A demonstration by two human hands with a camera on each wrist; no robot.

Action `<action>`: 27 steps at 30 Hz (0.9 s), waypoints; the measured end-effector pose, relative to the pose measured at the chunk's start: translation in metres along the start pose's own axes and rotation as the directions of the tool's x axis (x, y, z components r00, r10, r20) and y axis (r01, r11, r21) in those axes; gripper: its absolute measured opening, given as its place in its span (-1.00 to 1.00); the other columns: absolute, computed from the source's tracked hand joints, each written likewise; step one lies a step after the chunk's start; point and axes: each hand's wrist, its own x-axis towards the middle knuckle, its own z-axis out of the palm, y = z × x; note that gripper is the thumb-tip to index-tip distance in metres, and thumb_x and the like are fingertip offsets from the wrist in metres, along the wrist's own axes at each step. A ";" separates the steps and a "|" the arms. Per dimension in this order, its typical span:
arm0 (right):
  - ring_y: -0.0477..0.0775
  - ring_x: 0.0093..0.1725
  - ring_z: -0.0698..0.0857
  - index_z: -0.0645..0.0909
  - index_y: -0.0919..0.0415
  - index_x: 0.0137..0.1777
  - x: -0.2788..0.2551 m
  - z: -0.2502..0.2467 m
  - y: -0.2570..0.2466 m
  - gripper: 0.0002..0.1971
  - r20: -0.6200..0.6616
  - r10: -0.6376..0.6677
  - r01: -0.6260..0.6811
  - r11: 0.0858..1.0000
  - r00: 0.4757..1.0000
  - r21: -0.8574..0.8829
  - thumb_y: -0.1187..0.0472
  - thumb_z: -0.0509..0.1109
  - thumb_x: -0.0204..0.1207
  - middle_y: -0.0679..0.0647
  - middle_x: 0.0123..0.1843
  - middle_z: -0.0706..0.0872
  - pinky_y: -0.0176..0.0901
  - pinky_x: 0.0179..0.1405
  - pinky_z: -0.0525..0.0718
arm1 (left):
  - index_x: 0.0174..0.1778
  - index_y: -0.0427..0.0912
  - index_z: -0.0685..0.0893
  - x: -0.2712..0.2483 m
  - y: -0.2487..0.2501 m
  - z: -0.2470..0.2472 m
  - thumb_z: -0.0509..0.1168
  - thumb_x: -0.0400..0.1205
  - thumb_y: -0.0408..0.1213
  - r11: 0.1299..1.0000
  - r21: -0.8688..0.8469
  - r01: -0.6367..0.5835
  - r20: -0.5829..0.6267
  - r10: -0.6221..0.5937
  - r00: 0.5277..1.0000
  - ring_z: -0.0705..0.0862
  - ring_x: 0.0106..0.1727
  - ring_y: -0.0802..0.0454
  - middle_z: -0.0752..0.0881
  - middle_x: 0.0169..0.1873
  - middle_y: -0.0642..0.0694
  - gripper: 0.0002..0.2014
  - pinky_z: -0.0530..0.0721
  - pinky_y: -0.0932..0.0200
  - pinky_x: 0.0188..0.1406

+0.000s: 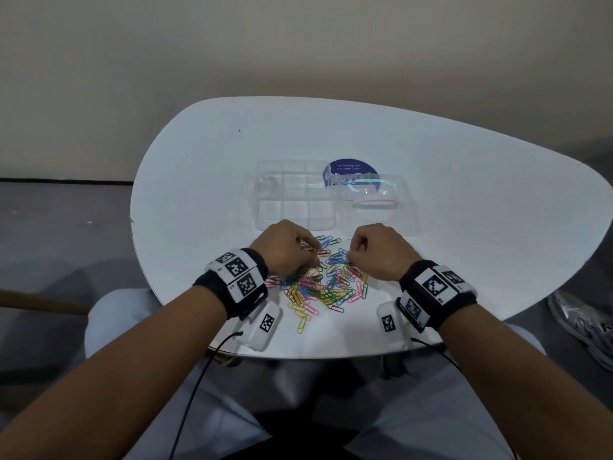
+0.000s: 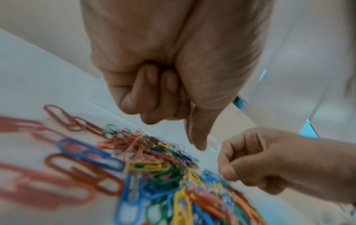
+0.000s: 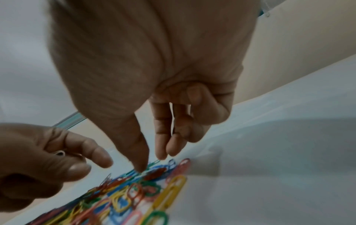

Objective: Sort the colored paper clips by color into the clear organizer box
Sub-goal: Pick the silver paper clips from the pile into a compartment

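White table w/ a curvy edge sits by a plain cream wall; grey floor on the left.

Pile of colored paper clips lies near the front edge, btwn the two hands: red, blue, yellow, green, pink, all mixed up. Clear organizer box sits just behind the pile, lid flipped open to the right side. Box has little square spaces; most look bare, and one at the back left has smth small in it, too blurry to tell what. Round blue sticker shows on the table behind the lid.

Left hand is over the left-back part of the pile, fingers curled in tight. Right wrist view shows it holds a small silvery clip btwn thumb and fingers.

Right hand is over the right-back part of the pile. Thumb and pointer finger reach down to the clips, tips close together at a green clip; can't tell if it's gripped yet. Other fingers are bent.

Both wrists wear black bands w/ black-and-white square tags. A grey shoe shows on the floor at the right.
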 end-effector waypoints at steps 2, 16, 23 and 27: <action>0.03 -0.18 0.70 0.65 0.02 -0.32 0.002 -0.001 -0.002 -0.87 0.018 0.007 -0.007 1.000 1.000 -0.011 0.12 0.53 0.39 -0.13 -0.30 0.67 -0.07 -0.14 0.70 | -0.04 -0.04 0.84 0.002 -0.003 -0.005 0.48 0.56 -0.18 0.997 -0.076 -0.008 -0.082 0.002 0.997 0.40 -0.51 0.16 0.47 -0.56 0.08 -0.89 0.36 0.24 -0.44; 0.02 -0.14 0.73 0.75 0.10 -0.26 0.005 -0.005 -0.003 -0.90 0.054 -0.014 0.014 1.000 0.998 -0.013 0.30 0.44 0.37 -0.14 -0.29 0.71 -0.10 -0.07 0.72 | -0.03 -0.06 0.82 0.003 -0.020 -0.019 0.50 0.54 -0.17 0.997 -0.046 0.060 -0.087 -0.063 0.994 0.45 -0.47 0.13 0.46 -0.51 0.04 -0.87 0.39 0.26 -0.43; 0.00 -0.21 0.70 0.69 0.14 -0.31 0.008 -0.006 -0.006 -0.91 0.082 -0.003 0.007 0.999 0.997 -0.043 0.33 0.43 0.36 -0.09 -0.31 0.71 -0.12 -0.16 0.71 | -0.21 0.07 0.78 0.009 -0.002 -0.001 0.49 0.50 -0.10 0.982 0.177 0.066 -0.069 -0.054 0.996 0.69 -0.05 0.04 0.67 -0.22 0.10 -0.96 0.62 0.17 -0.09; -0.02 -0.23 0.69 0.68 0.13 -0.31 0.003 -0.008 -0.007 -0.87 0.034 -0.052 0.051 0.998 0.998 0.031 0.37 0.44 0.36 0.00 -0.26 0.75 -0.24 -0.27 0.62 | -0.19 -0.05 0.81 0.006 -0.007 -0.007 0.51 0.52 -0.15 0.998 0.019 0.066 -0.077 -0.064 0.995 0.55 -0.37 0.14 0.57 -0.45 0.13 -0.92 0.46 0.25 -0.38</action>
